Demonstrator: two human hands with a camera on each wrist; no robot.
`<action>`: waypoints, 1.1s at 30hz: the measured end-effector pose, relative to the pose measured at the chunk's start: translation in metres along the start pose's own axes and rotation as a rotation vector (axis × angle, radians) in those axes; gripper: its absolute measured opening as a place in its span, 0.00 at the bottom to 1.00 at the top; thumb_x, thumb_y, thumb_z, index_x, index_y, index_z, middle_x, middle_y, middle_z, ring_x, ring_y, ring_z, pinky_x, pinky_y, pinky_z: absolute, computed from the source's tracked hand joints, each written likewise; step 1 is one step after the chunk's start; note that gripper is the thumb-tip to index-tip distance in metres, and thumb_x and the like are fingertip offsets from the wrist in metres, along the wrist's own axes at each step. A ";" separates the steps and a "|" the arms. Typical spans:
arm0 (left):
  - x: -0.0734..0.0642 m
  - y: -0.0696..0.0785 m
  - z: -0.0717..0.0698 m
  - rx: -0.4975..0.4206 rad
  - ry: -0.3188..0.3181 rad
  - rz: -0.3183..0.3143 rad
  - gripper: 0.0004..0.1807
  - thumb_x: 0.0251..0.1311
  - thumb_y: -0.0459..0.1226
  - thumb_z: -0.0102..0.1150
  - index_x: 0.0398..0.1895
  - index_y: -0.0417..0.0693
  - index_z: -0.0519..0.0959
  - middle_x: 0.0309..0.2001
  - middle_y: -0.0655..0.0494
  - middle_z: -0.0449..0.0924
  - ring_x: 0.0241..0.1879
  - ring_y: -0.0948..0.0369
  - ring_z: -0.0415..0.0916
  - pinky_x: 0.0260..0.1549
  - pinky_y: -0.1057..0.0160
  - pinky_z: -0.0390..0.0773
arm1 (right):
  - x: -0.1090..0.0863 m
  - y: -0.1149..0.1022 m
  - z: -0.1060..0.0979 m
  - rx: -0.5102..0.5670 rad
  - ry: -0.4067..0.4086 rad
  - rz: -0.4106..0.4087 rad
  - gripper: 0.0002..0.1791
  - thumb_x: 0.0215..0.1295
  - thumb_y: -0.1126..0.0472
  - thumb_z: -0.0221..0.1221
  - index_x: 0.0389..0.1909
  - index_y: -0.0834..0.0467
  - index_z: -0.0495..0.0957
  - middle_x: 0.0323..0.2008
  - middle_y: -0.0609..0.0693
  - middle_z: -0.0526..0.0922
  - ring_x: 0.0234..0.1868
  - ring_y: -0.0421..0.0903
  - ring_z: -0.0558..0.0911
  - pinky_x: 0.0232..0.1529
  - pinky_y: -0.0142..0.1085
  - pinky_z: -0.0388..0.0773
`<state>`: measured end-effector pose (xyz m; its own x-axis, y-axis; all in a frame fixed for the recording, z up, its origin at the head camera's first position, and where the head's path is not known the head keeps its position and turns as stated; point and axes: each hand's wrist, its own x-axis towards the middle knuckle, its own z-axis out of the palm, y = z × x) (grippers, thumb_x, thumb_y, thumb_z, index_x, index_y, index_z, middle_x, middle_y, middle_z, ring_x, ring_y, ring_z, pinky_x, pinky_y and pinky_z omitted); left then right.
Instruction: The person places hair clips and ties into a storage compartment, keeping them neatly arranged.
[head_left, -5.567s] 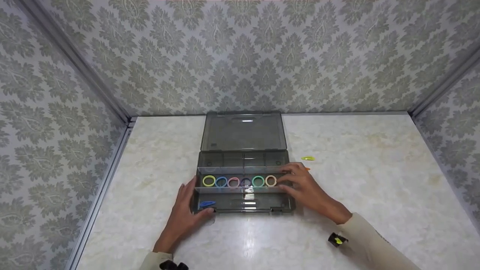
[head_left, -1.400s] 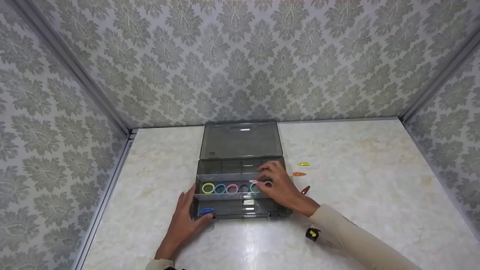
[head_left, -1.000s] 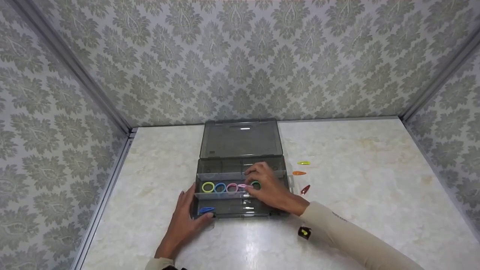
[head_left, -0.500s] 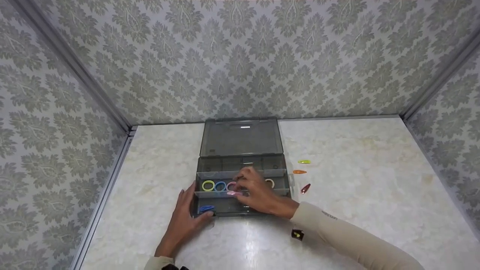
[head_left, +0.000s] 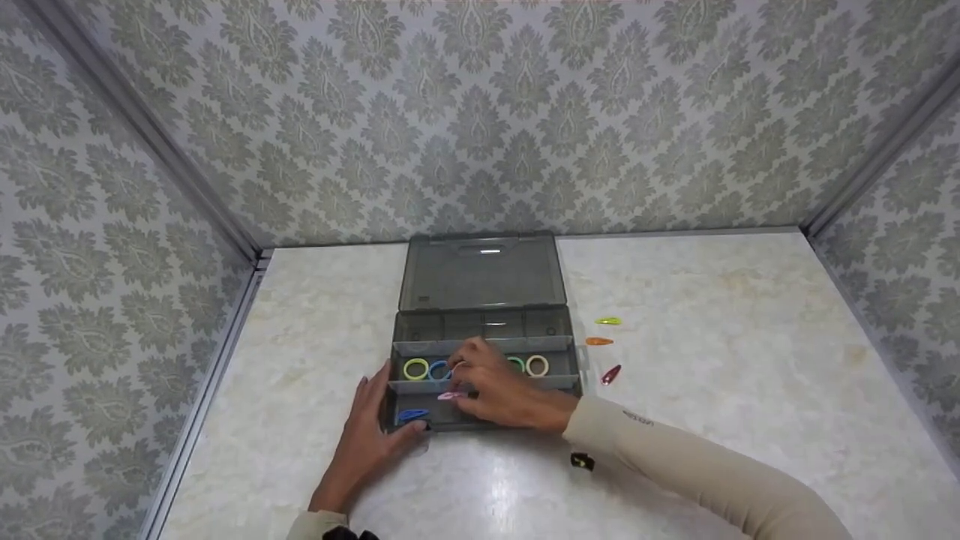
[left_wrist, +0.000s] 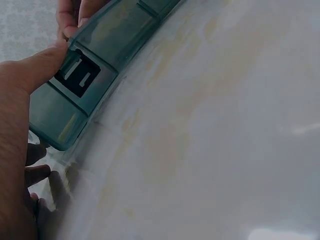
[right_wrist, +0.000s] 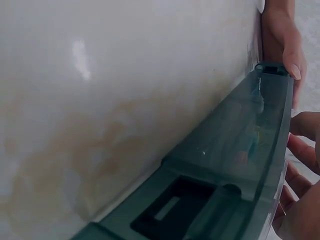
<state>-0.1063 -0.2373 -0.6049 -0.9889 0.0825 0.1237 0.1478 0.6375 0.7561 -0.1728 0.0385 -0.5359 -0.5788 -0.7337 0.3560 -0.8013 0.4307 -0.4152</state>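
A smoky grey plastic box (head_left: 484,326) stands with its hinged lid (head_left: 484,270) laid back. My left hand (head_left: 375,439) holds its front left corner, thumb at the front edge and fingers along the side; the left wrist view shows that thumb (left_wrist: 45,65) beside the latch. Between thumb and finger, my right hand (head_left: 499,394) pinches a pink snap hair clip (head_left: 448,396) over the front compartment. A blue hair clip (head_left: 412,414) lies there at the left. In the middle compartment sit a yellow hair tie (head_left: 415,369), a blue one and several others, partly hidden by my right hand.
Right of the box, a yellow hair clip (head_left: 608,321), an orange hair clip (head_left: 598,341) and a red hair clip (head_left: 611,374) lie on the marbled table (head_left: 712,322). Patterned walls (head_left: 480,150) enclose the table at the back and sides.
My right hand has carried the pink hair clip leftward and forward, from above the middle compartment to above the front one. The cream hair tie is uncovered again. My left hand stays at the corner.
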 end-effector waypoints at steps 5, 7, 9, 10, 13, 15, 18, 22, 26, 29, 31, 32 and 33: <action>0.000 0.000 -0.001 -0.004 -0.005 0.002 0.65 0.60 0.59 0.80 0.92 0.52 0.51 0.86 0.40 0.58 0.86 0.30 0.41 0.80 0.24 0.50 | 0.007 -0.004 0.002 -0.027 -0.069 0.006 0.07 0.74 0.56 0.72 0.42 0.56 0.92 0.58 0.54 0.86 0.63 0.51 0.76 0.68 0.48 0.75; -0.001 0.000 -0.001 -0.005 -0.005 0.001 0.65 0.60 0.59 0.81 0.92 0.52 0.51 0.86 0.40 0.58 0.86 0.29 0.41 0.80 0.24 0.51 | 0.010 -0.005 0.003 -0.044 -0.097 0.005 0.07 0.74 0.56 0.71 0.42 0.56 0.92 0.59 0.54 0.86 0.63 0.51 0.76 0.70 0.48 0.75; -0.001 0.000 -0.001 -0.006 -0.004 -0.001 0.64 0.61 0.59 0.81 0.92 0.52 0.52 0.86 0.41 0.58 0.86 0.29 0.41 0.79 0.23 0.51 | 0.013 -0.005 0.006 -0.073 -0.127 -0.001 0.07 0.75 0.56 0.71 0.43 0.55 0.93 0.60 0.53 0.86 0.64 0.50 0.76 0.71 0.48 0.74; -0.001 -0.001 -0.001 -0.007 -0.003 -0.003 0.64 0.61 0.59 0.81 0.92 0.52 0.52 0.87 0.41 0.58 0.86 0.28 0.41 0.79 0.23 0.51 | 0.014 -0.005 0.007 -0.088 -0.140 -0.007 0.07 0.74 0.56 0.71 0.43 0.55 0.93 0.60 0.53 0.86 0.64 0.50 0.76 0.71 0.47 0.74; -0.001 -0.001 -0.001 -0.004 0.002 0.002 0.63 0.62 0.58 0.80 0.91 0.51 0.52 0.86 0.41 0.58 0.85 0.27 0.42 0.78 0.22 0.53 | 0.017 -0.006 0.010 -0.133 -0.174 -0.024 0.07 0.74 0.56 0.71 0.44 0.54 0.93 0.61 0.52 0.85 0.65 0.50 0.75 0.70 0.47 0.74; -0.001 -0.001 -0.001 0.001 0.008 0.013 0.62 0.62 0.56 0.80 0.91 0.50 0.53 0.86 0.40 0.59 0.85 0.26 0.42 0.77 0.21 0.53 | 0.018 -0.007 0.012 -0.167 -0.185 -0.034 0.07 0.74 0.55 0.71 0.45 0.53 0.94 0.61 0.51 0.85 0.64 0.50 0.75 0.69 0.47 0.75; 0.000 -0.001 0.000 -0.011 0.018 0.046 0.62 0.62 0.54 0.81 0.91 0.48 0.53 0.85 0.38 0.61 0.85 0.28 0.46 0.80 0.25 0.52 | 0.021 -0.006 0.016 -0.211 -0.180 -0.058 0.08 0.76 0.53 0.70 0.44 0.52 0.93 0.59 0.51 0.85 0.63 0.50 0.76 0.68 0.47 0.76; 0.002 -0.002 0.001 -0.032 0.019 0.071 0.63 0.61 0.52 0.83 0.91 0.46 0.53 0.84 0.38 0.62 0.85 0.34 0.50 0.84 0.32 0.46 | 0.025 -0.006 0.019 -0.258 -0.171 -0.086 0.09 0.78 0.52 0.69 0.44 0.53 0.93 0.55 0.50 0.84 0.61 0.50 0.75 0.66 0.47 0.77; 0.002 -0.002 0.001 -0.034 0.013 0.057 0.64 0.60 0.54 0.83 0.91 0.47 0.52 0.85 0.40 0.61 0.86 0.37 0.51 0.85 0.34 0.45 | 0.029 -0.006 0.021 -0.311 -0.166 -0.113 0.11 0.77 0.51 0.69 0.43 0.55 0.93 0.55 0.51 0.84 0.61 0.50 0.76 0.65 0.46 0.77; 0.001 -0.002 0.000 -0.034 0.009 0.047 0.64 0.60 0.55 0.82 0.91 0.48 0.52 0.85 0.40 0.61 0.86 0.36 0.50 0.85 0.34 0.45 | 0.031 -0.007 0.023 -0.347 -0.153 -0.134 0.11 0.77 0.51 0.69 0.41 0.55 0.93 0.55 0.51 0.85 0.60 0.51 0.77 0.64 0.45 0.78; 0.001 -0.002 0.000 -0.030 0.009 0.040 0.64 0.60 0.56 0.82 0.91 0.48 0.52 0.85 0.39 0.61 0.86 0.35 0.48 0.84 0.32 0.46 | 0.033 -0.008 0.024 -0.364 -0.149 -0.141 0.11 0.77 0.52 0.69 0.41 0.55 0.93 0.55 0.51 0.85 0.60 0.50 0.77 0.63 0.45 0.78; 0.001 -0.002 0.000 -0.026 0.008 0.038 0.64 0.61 0.56 0.82 0.91 0.48 0.52 0.85 0.39 0.60 0.86 0.34 0.48 0.84 0.32 0.47 | 0.033 -0.009 0.024 -0.370 -0.150 -0.142 0.11 0.77 0.51 0.68 0.42 0.54 0.93 0.55 0.51 0.85 0.60 0.50 0.77 0.62 0.45 0.78; 0.001 -0.002 0.000 -0.024 0.008 0.037 0.64 0.61 0.56 0.82 0.91 0.48 0.52 0.85 0.38 0.60 0.86 0.33 0.48 0.84 0.31 0.47 | 0.034 -0.009 0.025 -0.375 -0.148 -0.144 0.11 0.77 0.51 0.68 0.41 0.54 0.93 0.55 0.50 0.85 0.59 0.50 0.77 0.61 0.45 0.78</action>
<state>-0.1071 -0.2387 -0.6061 -0.9826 0.0994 0.1567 0.1845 0.6155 0.7662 -0.1815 -0.0033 -0.5407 -0.4506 -0.8563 0.2523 -0.8879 0.4593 -0.0266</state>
